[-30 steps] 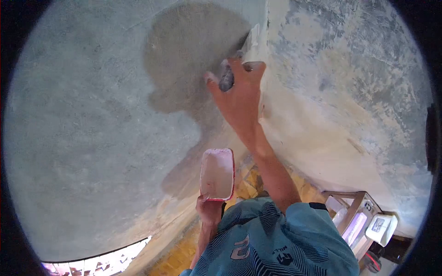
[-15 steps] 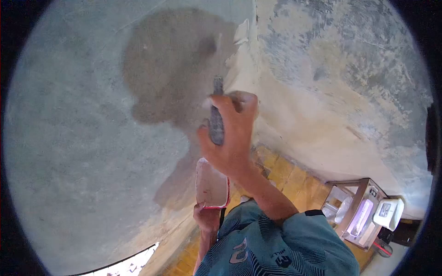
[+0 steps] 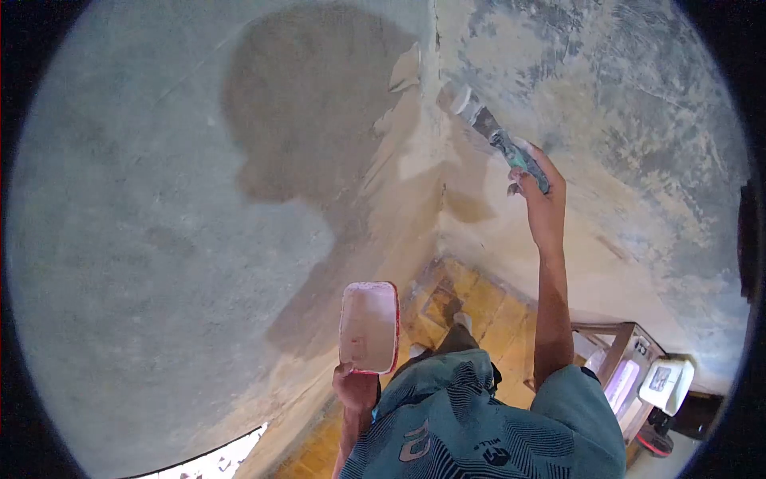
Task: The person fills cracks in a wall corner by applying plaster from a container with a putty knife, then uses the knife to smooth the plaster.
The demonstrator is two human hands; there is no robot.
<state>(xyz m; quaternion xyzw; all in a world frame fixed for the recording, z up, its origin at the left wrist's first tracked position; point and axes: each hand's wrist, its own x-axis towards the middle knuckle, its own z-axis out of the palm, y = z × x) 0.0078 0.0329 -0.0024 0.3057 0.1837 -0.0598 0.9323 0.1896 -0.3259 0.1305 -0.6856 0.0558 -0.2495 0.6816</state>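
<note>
My right hand [image 3: 538,180] is closed around the handle of a putty knife [image 3: 499,140], raised in front of the right-hand wall [image 3: 558,88]. Whitish paste coats the knife's blade, which points up and left at the wall beside the corner; whether it touches is hard to tell. Low in the middle, my left hand [image 3: 355,387] grips the near end of a red-rimmed rectangular plastic tub [image 3: 369,327], its inside smeared pale. Along the corner, fresh-looking paste [image 3: 405,70] clings to the edge of the left-hand wall [image 3: 144,199].
A wooden-framed table [image 3: 630,351] stands at the lower right, with a white container [image 3: 667,383] beside it. Yellow floor tiles [image 3: 499,319] lie below the corner. My shadow falls across the left wall.
My right hand has swung from the left wall, over the corner, to the right wall, and the knife's blade now shows. My left hand with the tub has shifted slightly down.
</note>
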